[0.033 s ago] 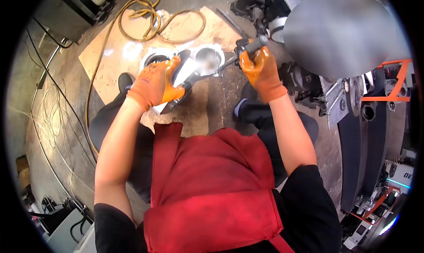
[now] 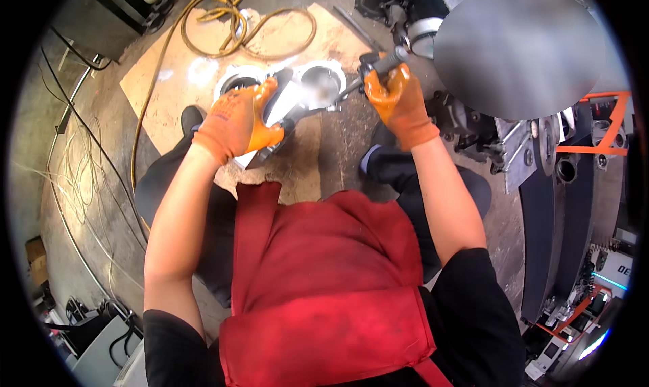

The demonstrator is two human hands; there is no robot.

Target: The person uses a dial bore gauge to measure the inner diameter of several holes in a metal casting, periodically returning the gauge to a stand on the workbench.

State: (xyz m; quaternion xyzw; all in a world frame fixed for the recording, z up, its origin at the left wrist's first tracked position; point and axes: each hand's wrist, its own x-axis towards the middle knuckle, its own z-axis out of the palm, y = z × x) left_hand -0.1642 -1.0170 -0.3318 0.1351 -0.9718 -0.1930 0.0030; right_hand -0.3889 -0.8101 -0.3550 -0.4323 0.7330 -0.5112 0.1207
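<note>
Both my hands wear orange gloves. In front of my knees lies a silver metal part [image 2: 284, 106] with two round, ring-like openings. My left hand [image 2: 236, 123] grips this part near its left ring [image 2: 233, 78], thumb and fingers spread around it. My right hand [image 2: 399, 103] is closed around a dark tool [image 2: 390, 60] with a ribbed black grip. From that hand a thin shaft [image 2: 350, 88] slants down to the left, past the right ring [image 2: 323, 69]. A blurred patch hides the inside of that ring. Where the shaft ends is hard to make out.
A flat tan board [image 2: 155, 83] lies beneath the part, with a coiled yellow hose [image 2: 277, 61] across its far side. Dark machine parts [image 2: 460, 127] crowd the right, near an orange frame [image 2: 598, 150]. Thin loose wires [image 2: 81, 177] lie at left. A grey blurred oval covers the upper right.
My right hand and the tool have shifted very slightly. My left hand keeps the same grip on the metal part.
</note>
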